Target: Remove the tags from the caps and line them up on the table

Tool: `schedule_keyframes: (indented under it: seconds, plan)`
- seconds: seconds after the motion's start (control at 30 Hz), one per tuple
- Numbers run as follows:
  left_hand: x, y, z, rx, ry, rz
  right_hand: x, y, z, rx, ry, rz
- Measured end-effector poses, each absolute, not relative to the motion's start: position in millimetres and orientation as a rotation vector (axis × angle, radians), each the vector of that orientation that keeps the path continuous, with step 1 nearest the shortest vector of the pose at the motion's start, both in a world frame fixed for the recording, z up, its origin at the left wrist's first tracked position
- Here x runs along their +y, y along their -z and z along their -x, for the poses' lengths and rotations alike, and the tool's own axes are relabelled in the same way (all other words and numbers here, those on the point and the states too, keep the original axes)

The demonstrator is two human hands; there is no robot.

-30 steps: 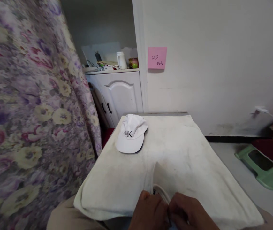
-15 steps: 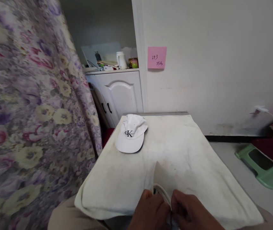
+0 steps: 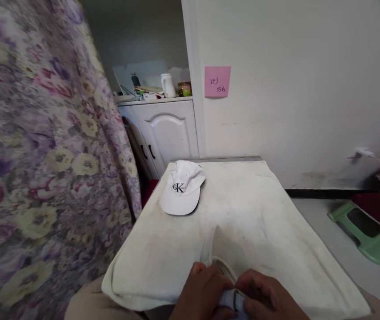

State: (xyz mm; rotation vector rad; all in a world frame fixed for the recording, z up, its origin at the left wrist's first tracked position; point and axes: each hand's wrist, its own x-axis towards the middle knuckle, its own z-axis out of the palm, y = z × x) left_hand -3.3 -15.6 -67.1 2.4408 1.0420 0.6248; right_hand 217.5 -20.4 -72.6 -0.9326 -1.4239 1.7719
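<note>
At the near edge of the cloth-covered table, both hands hold what looks like a second pale cap (image 3: 225, 249), its brim standing up and pointing away from me. My left hand (image 3: 203, 289) is closed on the left side of its band. Fingers of my right hand (image 3: 265, 293) pinch the band's right side, close to the left fingers. A light bluish strap with a thin metal-looking edge shows between the hands; its lower part is hidden by them. Farther off on the left of the table lies a white cap (image 3: 183, 189) with black "CK" lettering, brim toward me.
A pale cloth covers the table (image 3: 243, 195). Floral curtain (image 3: 43, 155) hangs along the left. Behind stands a white cabinet (image 3: 168, 129) with a white jug (image 3: 168, 85) on top. A pink note (image 3: 217, 82) is on the wall. A green stool (image 3: 366, 235) stands right.
My fingers have shifted a little along the band, and the bluish strap between them shows more now. The white lettered cap has stayed in place.
</note>
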Motion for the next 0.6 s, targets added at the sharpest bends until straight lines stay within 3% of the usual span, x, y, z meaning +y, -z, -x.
schedule_keyframes:
  seconds: [0.23,0.47,0.6]
  plan:
    - [-18,66,8,1.042,-0.651,-2.378,-22,74,-211,-1.377,-1.744,0.946]
    - [-20,59,8,1.082,-0.695,-2.289,-29,85,-215,-1.648,-1.248,1.02]
    - [-20,71,5,1.078,-0.687,-2.307,-27,92,-213,-1.578,-1.369,1.009]
